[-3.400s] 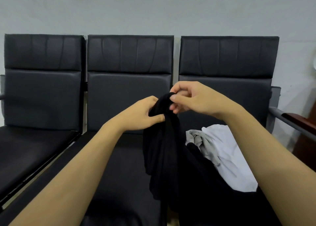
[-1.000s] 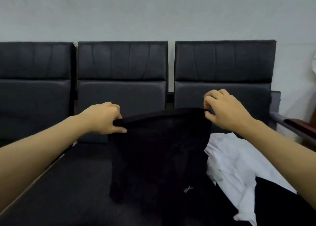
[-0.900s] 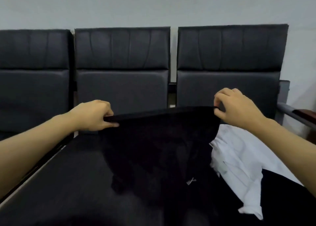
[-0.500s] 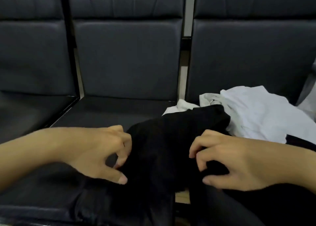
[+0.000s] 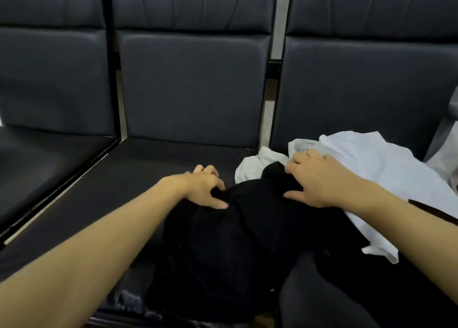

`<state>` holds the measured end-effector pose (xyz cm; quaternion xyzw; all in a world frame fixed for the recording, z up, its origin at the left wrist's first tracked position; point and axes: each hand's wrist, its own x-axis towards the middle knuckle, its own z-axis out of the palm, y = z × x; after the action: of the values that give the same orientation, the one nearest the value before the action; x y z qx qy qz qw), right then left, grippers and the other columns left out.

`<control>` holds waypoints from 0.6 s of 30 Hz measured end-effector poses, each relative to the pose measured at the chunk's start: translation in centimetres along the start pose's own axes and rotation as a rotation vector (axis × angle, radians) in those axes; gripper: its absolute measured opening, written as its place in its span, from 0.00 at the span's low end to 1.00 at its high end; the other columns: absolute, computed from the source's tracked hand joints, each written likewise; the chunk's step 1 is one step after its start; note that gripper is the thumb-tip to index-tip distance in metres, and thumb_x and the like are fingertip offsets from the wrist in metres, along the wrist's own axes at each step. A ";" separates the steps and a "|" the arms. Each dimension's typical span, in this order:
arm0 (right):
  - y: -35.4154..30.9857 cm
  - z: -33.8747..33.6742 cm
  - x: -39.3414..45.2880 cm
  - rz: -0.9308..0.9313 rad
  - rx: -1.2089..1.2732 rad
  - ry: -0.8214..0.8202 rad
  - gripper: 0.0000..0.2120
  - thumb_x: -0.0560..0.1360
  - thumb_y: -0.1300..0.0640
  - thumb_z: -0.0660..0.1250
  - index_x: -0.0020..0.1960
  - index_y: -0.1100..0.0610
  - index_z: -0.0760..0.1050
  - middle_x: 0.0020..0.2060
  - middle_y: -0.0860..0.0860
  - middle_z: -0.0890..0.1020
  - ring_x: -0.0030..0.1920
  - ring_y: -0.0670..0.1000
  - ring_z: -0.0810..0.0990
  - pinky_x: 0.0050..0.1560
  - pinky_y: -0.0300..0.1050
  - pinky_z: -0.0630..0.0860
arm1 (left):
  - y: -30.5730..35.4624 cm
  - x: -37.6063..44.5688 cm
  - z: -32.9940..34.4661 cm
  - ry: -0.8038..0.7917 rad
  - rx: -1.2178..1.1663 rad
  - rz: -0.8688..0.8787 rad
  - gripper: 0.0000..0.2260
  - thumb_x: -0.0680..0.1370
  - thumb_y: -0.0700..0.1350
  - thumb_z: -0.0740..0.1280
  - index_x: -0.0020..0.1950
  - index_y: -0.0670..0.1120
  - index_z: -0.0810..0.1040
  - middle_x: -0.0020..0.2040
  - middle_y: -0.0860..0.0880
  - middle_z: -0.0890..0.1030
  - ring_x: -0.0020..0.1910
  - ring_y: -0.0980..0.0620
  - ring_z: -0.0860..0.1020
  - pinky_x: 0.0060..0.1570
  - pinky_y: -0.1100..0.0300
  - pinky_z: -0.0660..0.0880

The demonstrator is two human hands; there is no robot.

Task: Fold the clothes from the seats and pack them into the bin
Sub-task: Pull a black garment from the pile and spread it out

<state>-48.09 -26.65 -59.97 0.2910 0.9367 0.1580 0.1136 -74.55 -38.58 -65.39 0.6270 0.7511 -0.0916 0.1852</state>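
A black garment (image 5: 223, 248) lies spread over the front of the middle seat (image 5: 153, 179) and hangs off its front edge. My left hand (image 5: 203, 188) pinches its far left corner between curled fingers and thumb. At the far right corner my right hand (image 5: 317, 181) rests on top, fingers bent over the edge and thumb spread flat on the cloth. A crumpled white garment (image 5: 371, 169) lies on the right seat, just behind and beside my right hand. The bin is out of view.
Three dark padded seats stand in a row against the wall; the left seat (image 5: 44, 159) holds nothing. A grey armrest (image 5: 452, 104) is at the far right edge. More dark cloth (image 5: 371, 290) covers the lower right.
I held the black garment up by its top edge, stretched wide. Both hands have since lowered it onto the middle seat and moved forward, and my view has tilted down.
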 end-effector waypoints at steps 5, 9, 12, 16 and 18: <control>0.4 -2.9 -3.0 -0.149 0.127 -0.194 0.22 0.74 0.30 0.68 0.58 0.45 0.76 0.55 0.44 0.75 0.60 0.51 0.72 0.58 0.53 0.75 | 0.5 -4.0 -2.1 -0.118 -0.061 0.091 0.22 0.73 0.72 0.69 0.49 0.54 0.83 0.70 0.59 0.68 0.70 0.52 0.63 0.71 0.49 0.68; -0.4 -2.3 -4.5 -0.148 0.276 -0.282 0.35 0.71 0.19 0.53 0.42 0.49 0.78 0.43 0.41 0.79 0.51 0.46 0.74 0.60 0.52 0.73 | 1.9 -5.0 -1.6 -0.013 -0.131 0.114 0.30 0.80 0.71 0.56 0.42 0.51 0.87 0.64 0.59 0.79 0.68 0.54 0.64 0.72 0.46 0.60; -1.0 -1.2 -4.1 -0.113 0.376 -0.216 0.45 0.67 0.18 0.38 0.39 0.54 0.77 0.36 0.46 0.80 0.48 0.47 0.77 0.60 0.54 0.72 | 2.3 -4.1 0.6 0.118 -0.057 0.152 0.22 0.81 0.66 0.62 0.45 0.51 0.85 0.61 0.57 0.79 0.66 0.50 0.65 0.68 0.43 0.62; -0.7 0.3 -4.3 -0.139 0.267 -0.079 0.31 0.73 0.22 0.54 0.62 0.43 0.71 0.54 0.40 0.79 0.59 0.48 0.74 0.62 0.54 0.71 | 2.4 -3.6 2.3 0.093 -0.051 0.224 0.10 0.81 0.61 0.68 0.61 0.63 0.78 0.65 0.58 0.73 0.64 0.52 0.65 0.68 0.41 0.65; -1.3 1.2 -4.7 -0.155 0.251 -0.108 0.39 0.70 0.21 0.58 0.73 0.41 0.62 0.62 0.41 0.78 0.63 0.50 0.74 0.65 0.57 0.72 | 2.8 -3.4 2.3 0.085 -0.117 0.247 0.15 0.80 0.61 0.68 0.67 0.65 0.75 0.67 0.59 0.72 0.64 0.54 0.65 0.67 0.44 0.66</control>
<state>-44.64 -30.13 -60.98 0.2380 0.9612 0.0144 0.1385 -70.97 -41.95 -65.87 0.7061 0.6795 0.0022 0.1994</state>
